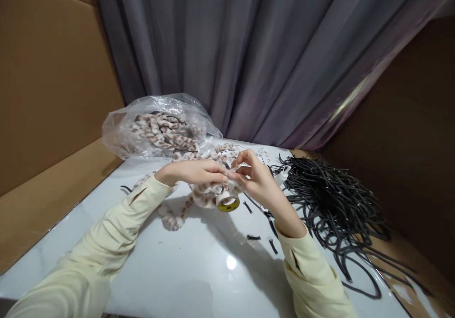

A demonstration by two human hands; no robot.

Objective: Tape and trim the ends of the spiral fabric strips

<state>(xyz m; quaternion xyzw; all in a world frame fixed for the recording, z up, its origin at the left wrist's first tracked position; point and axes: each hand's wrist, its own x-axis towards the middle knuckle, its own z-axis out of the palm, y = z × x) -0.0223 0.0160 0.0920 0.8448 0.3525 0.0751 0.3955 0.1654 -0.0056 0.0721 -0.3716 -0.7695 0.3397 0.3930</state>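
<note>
Near the middle of the white table (170,266), my left hand (201,170) lies palm down over fluffy white-and-brown cord (204,197), its fingers together. My right hand (254,176) meets its fingertips from the right, thumb and fingers pinched on something small and pale that I cannot make out. What the left fingers press on is hidden too. Just below the fingertips a roll of tape (228,202) with a yellow core stands against the fluffy cord. Part of that cord hangs out to the left in a loop (173,219).
A clear plastic bag (121,131) of fluffy cords sits at the back left. Right of my hands lie a white bottle nozzle (283,176) and a big heap of black cords (330,195). Short black pieces (273,246) lie nearer. Cardboard flanks the table; a grey curtain hangs behind.
</note>
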